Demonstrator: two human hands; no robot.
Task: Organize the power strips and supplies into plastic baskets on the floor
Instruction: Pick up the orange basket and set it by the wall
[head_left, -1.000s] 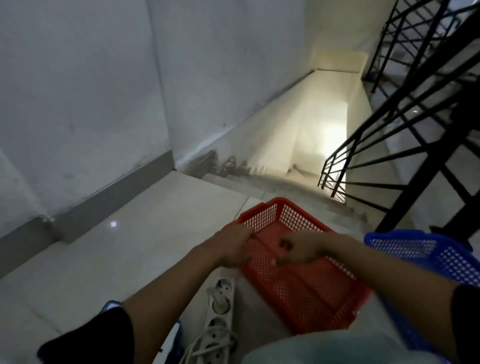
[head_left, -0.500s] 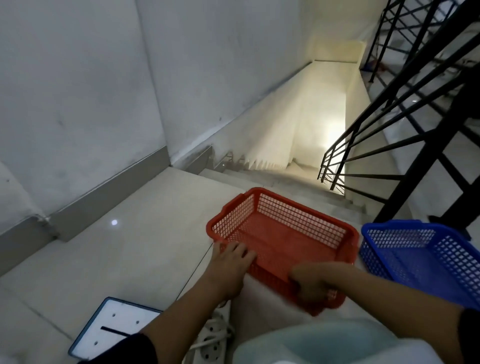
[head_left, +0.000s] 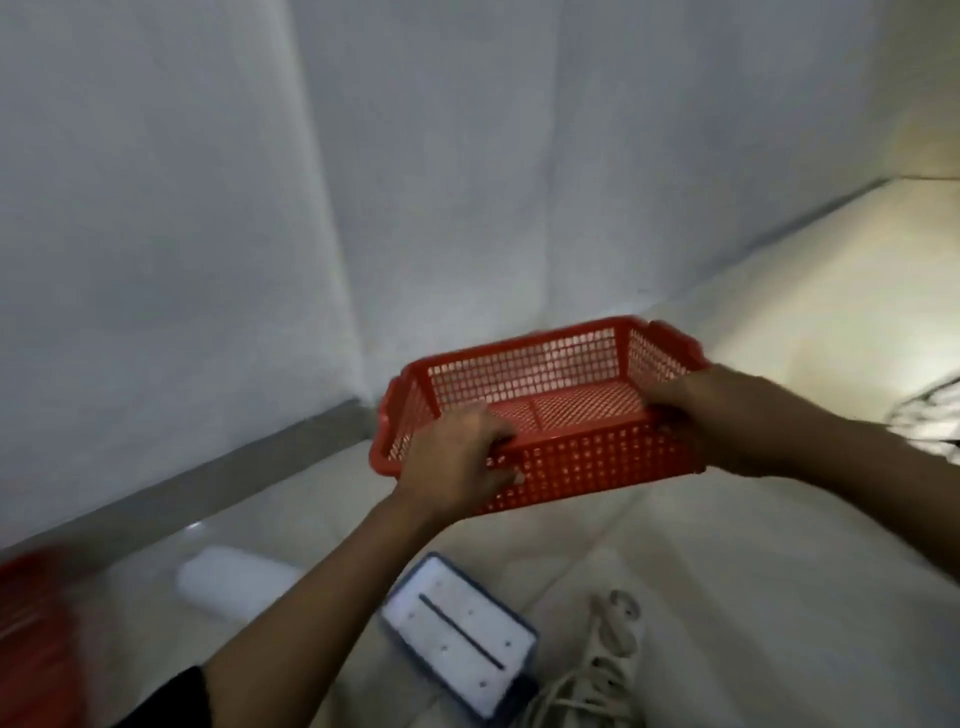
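An empty red mesh plastic basket (head_left: 566, 374) is held above the floor in front of the grey wall. My left hand (head_left: 457, 457) grips its near rim at the left. The near right corner is gripped by my right hand (head_left: 691, 410). On the floor below lie a white power strip (head_left: 608, 654) with its coiled cord and a white box with a blue edge (head_left: 457, 629).
A white rectangular object (head_left: 234, 582) lies on the pale tiled floor to the left. A blurred red shape (head_left: 31, 634) shows at the lower left edge. The grey skirting (head_left: 208, 473) runs along the wall. Stairs descend at the far right.
The view has swung left, away from the stairs and blue basket. Both hands have lifted the red basket off the floor and carried it leftward toward the wall.
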